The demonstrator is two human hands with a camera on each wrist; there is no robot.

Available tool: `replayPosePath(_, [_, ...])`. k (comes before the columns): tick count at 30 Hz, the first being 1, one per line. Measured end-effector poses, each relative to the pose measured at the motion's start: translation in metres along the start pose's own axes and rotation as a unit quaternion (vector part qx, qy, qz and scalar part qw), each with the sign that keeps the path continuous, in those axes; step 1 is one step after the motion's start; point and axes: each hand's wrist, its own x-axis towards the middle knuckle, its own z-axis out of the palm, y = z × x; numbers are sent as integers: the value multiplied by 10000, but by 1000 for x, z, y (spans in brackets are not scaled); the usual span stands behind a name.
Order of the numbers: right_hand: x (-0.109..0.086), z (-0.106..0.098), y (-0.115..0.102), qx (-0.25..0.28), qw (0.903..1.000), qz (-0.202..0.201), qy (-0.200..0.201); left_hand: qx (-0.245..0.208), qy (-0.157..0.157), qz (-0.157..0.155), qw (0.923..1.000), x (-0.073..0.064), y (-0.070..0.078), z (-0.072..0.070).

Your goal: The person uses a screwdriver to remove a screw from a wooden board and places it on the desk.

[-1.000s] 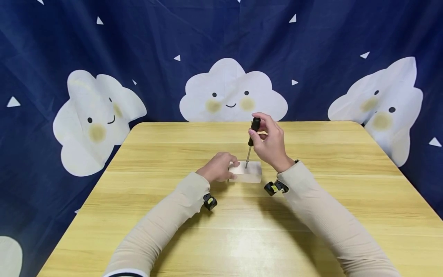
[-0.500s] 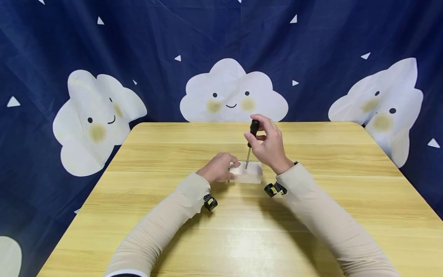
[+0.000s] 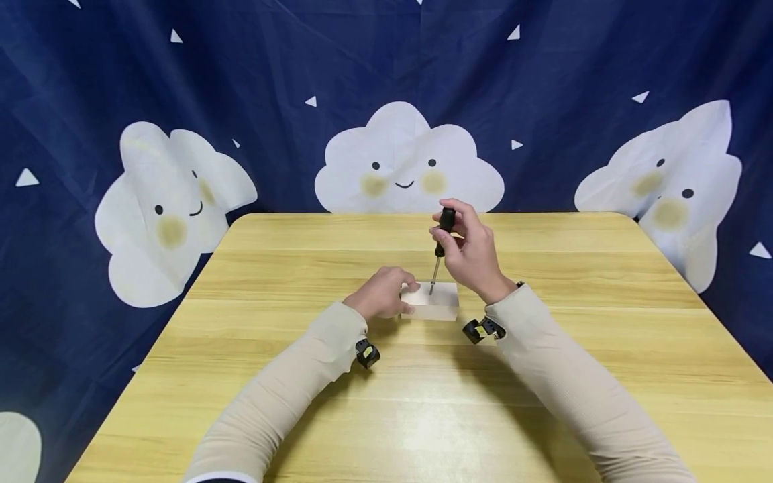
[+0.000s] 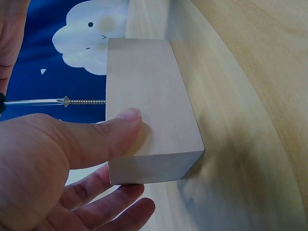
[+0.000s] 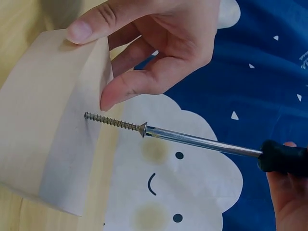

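Note:
A pale wooden block (image 3: pixel 445 307) lies on the table. My left hand (image 3: pixel 380 293) holds its left end, the thumb on the near face and the fingers round the far side. My right hand (image 3: pixel 474 258) grips the black handle of a screwdriver (image 5: pixel 207 142) from above and the right. At the screwdriver's tip sits a screw (image 5: pixel 115 121), its head against the shaft. The screw's point meets the block's top face, and most of its thread shows above the wood. Both screw and screwdriver lean slightly right in the head view.
The light wood-grain table (image 3: pixel 290 402) extends around both hands. Behind its far edge hangs a dark blue curtain (image 3: pixel 272 74) printed with white clouds. A small black camera is strapped at each wrist.
My right thumb and fingers have shifted round the screwdriver handle, and its top has swung slightly in the head view. My left hand and the block have hardly moved.

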Motion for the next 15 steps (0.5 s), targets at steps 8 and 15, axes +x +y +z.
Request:
replayPosePath(8, [3,-2,-32,-343,9988,-7,343,-42,-84,-69,9999,0,0,-1])
replayPosePath(15, [0,3,0,-337,9962,-33,807,-59,-62,-18,10000,0,-1,0])
